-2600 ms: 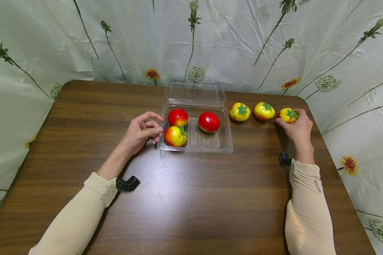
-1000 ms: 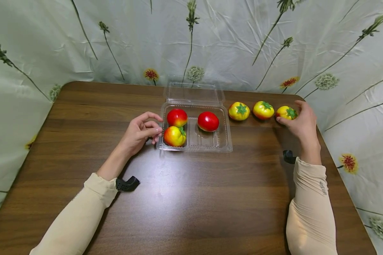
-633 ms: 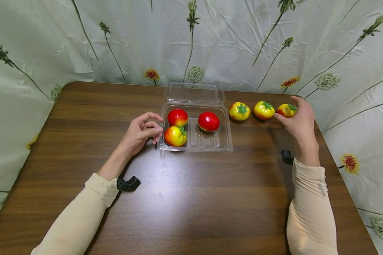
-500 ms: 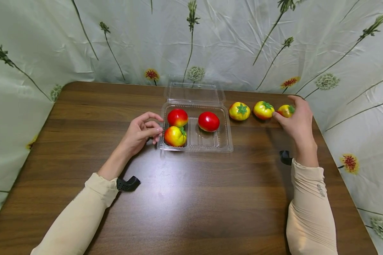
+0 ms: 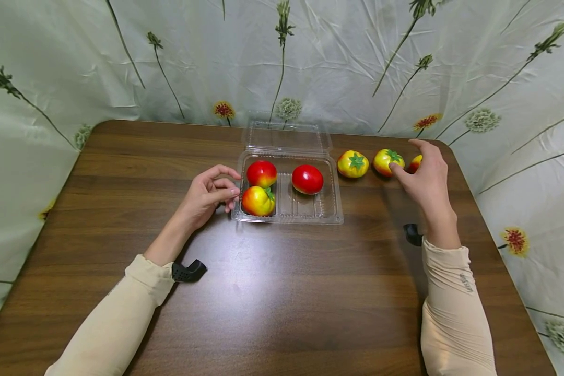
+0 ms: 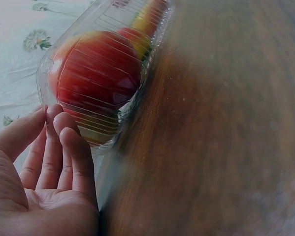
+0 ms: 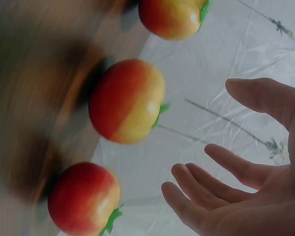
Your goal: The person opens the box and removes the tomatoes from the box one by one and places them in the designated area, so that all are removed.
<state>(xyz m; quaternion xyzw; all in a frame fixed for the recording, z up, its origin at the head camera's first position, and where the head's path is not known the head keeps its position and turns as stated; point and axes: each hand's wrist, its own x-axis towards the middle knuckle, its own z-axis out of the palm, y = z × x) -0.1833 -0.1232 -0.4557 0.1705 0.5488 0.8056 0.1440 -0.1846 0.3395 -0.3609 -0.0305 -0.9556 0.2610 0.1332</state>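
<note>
At the left edge of a clear plastic clamshell container [image 5: 332,209], my left hand [image 5: 211,190] pinches the rim between thumb and fingertips. Inside its left half lie a red fruit [image 5: 261,171] and a yellow-and-red fruit [image 5: 257,201]; a glossy red fruit [image 5: 307,179] is in the right half. Right of the container, three yellow-red, tomato-like fruits with green leaf caps stand in a row: the nearest one [image 5: 353,164], the middle one [image 5: 386,161] and the rightmost one [image 5: 414,164], partly hidden. My right hand [image 5: 425,175] hovers over the latter two, fingers spread, holding nothing.
The container's clear lid [image 5: 286,137] lies folded back toward the far edge of the brown wooden table [image 5: 282,303]. Behind the table hangs a pale curtain [image 5: 192,62] printed with flowers. A black wrist device [image 5: 189,271] sits at the left sleeve.
My right hand has let go of the rightmost fruit and opened, then moved left over it toward the middle fruit. The left hand stays at the container's edge.
</note>
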